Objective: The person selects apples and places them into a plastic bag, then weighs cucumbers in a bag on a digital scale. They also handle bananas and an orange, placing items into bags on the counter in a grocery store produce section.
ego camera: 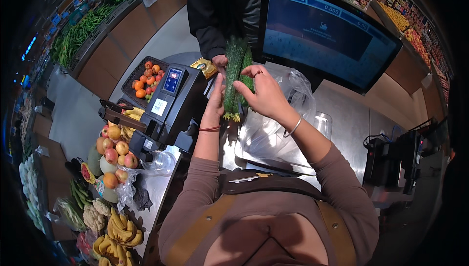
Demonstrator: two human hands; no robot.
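Two green cucumbers (234, 72), with yellow blossom ends towards me, are held upright in the view between my hands and another person's hand (220, 61). My left hand (217, 99) is against their left side, palm inward, its fingers partly hidden. On the right, my right hand (261, 92) has its thumb and fingers spread around the cucumbers; whether it presses on them I cannot tell. Below it, clear plastic bags (269, 130) lie on a metal scale tray (326, 123). A gold packet (205, 67) rests behind the cucumbers.
A large monitor (322, 42) stands at the back right. A black label printer (176, 101) is to the left, beside a basket of persimmons (141, 94). Pomegranates (111, 154), cauliflower (94, 217) and bananas (122, 229) line the left counter. Another black device (395, 160) stands right.
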